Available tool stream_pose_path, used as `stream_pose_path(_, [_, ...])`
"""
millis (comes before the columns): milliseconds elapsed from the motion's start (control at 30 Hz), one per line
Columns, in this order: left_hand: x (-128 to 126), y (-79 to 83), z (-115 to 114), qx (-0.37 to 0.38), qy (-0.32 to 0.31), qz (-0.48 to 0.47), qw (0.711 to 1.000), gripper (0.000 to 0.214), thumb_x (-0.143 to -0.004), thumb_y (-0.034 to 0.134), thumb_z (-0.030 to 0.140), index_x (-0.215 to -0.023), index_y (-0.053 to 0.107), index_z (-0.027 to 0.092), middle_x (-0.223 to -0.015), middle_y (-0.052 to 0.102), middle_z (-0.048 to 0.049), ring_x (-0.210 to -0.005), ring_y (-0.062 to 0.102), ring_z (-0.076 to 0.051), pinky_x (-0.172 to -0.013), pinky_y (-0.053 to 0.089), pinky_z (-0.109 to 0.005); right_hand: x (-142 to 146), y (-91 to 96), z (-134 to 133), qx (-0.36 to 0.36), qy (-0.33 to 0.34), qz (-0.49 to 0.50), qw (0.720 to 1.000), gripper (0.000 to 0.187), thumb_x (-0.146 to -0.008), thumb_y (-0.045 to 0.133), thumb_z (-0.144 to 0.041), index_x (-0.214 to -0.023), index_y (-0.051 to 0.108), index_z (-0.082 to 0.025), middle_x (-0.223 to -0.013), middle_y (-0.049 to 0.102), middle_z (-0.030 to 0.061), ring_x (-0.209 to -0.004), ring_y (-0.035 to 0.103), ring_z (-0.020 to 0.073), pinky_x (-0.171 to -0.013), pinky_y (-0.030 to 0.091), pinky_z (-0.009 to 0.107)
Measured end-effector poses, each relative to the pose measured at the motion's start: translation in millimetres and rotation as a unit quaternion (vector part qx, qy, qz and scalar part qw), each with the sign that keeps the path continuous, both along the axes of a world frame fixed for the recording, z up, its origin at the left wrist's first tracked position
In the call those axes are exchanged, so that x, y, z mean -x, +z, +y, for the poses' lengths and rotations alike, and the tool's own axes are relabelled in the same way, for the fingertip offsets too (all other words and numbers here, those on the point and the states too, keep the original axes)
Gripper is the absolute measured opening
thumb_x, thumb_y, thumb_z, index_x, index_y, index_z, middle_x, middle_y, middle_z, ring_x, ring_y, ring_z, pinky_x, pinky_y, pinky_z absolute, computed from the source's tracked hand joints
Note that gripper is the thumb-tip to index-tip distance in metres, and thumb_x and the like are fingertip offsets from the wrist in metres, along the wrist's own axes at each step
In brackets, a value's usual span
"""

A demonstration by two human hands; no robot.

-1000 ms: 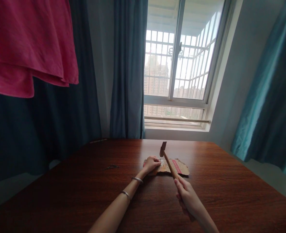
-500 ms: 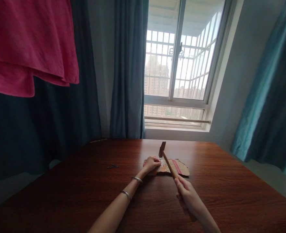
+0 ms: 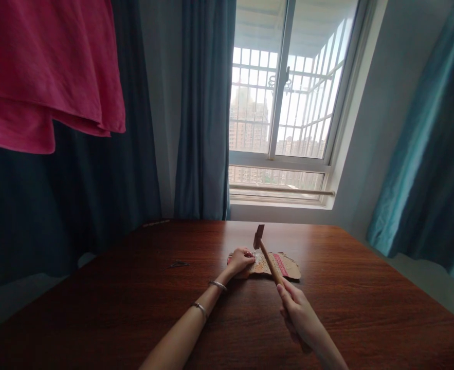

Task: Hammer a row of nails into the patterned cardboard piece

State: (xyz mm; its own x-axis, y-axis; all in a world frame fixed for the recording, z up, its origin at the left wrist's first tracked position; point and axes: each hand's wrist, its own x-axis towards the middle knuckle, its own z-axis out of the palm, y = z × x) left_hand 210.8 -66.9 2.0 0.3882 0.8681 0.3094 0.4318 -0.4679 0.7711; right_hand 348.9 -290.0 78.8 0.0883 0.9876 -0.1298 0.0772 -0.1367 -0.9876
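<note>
A hammer (image 3: 271,261) with a wooden handle is gripped in my right hand (image 3: 295,303), its metal head raised just above my left fingertips. My left hand (image 3: 242,260) is closed in a pinch on a thin upright nail (image 3: 254,254) over the left part of a flat piece of cardboard (image 3: 293,267). The cardboard has a ragged edge, a pink stripe and many small dark dots across its face. Whether the nail's point is in the cardboard cannot be made out.
Several loose nails (image 3: 179,263) lie in a small pile on the brown wooden table (image 3: 134,308), left of the cardboard. A pink cloth (image 3: 49,72) hangs at upper left. Behind the table are a dark curtain (image 3: 205,113) and a barred window (image 3: 280,103).
The hammer head has shifted very slightly up and to the right. My left hand, the nail and the cardboard have stayed in place.
</note>
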Motion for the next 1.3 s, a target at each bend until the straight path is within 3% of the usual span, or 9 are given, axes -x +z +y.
stream_pose_path(233, [1.4,4.0,-3.1,0.013,0.001,0.003,1.0,0.015,-0.066,0.066,0.028,-0.064,0.069,0.014,-0.07,0.064,-0.002,-0.068,0.056,-0.014,-0.061,0.037,-0.021,-0.5,7.3,-0.2,-0.002,-0.022,0.006,1.0,0.066,-0.072,0.047,-0.065,-0.119,0.048,-0.018,-0.046,0.036,-0.0105,-0.029,0.027,0.0031,-0.028,0.022,0.014])
stream_pose_path(567, [0.0,-2.7,3.4,0.023,0.0,-0.002,1.0,0.016,-0.065,0.064,0.03,-0.062,0.068,0.014,-0.069,0.064,-0.0016,-0.068,0.055,-0.015,-0.063,0.037,-0.022,-2.7,-19.7,5.9,-0.032,-0.01,0.005,0.999,0.066,-0.071,0.051,-0.064,-0.116,0.05,-0.015,-0.046,0.032,-0.0109,-0.034,0.029,0.0046,-0.03,0.022,0.014])
stream_pose_path(700, [0.3,-3.1,3.6,0.022,-0.003,-0.012,1.0,0.016,-0.065,0.065,0.029,-0.062,0.067,0.013,-0.069,0.063,-0.0019,-0.067,0.055,-0.014,-0.062,0.037,-0.021,3.4,-14.9,3.5,-0.033,-0.019,0.03,0.999,0.07,-0.073,0.048,-0.065,-0.121,0.045,-0.015,-0.045,0.033,-0.0117,-0.031,0.023,0.0032,-0.028,0.021,0.013])
stream_pose_path(933, [0.9,-2.3,1.7,0.024,0.003,-0.005,1.0,0.016,-0.065,0.066,0.029,-0.062,0.066,0.014,-0.071,0.064,-0.0018,-0.068,0.055,-0.014,-0.061,0.037,-0.02,1.2,-14.1,2.5,-0.017,-0.006,0.053,0.998,0.069,-0.073,0.05,-0.063,-0.123,0.043,-0.016,-0.045,0.037,-0.0117,-0.028,0.025,0.0024,-0.026,0.021,0.012])
stream_pose_path(1300, [0.7,2.4,-1.9,0.019,0.005,-0.002,1.0,0.017,-0.066,0.065,0.03,-0.063,0.067,0.014,-0.07,0.063,-0.002,-0.067,0.055,-0.014,-0.06,0.036,-0.02,0.8,-4.7,0.5,-0.025,0.004,-0.006,1.0,0.066,-0.076,0.049,-0.06,-0.124,0.044,-0.015,-0.045,0.033,-0.0116,-0.031,0.026,0.0036,-0.028,0.021,0.013])
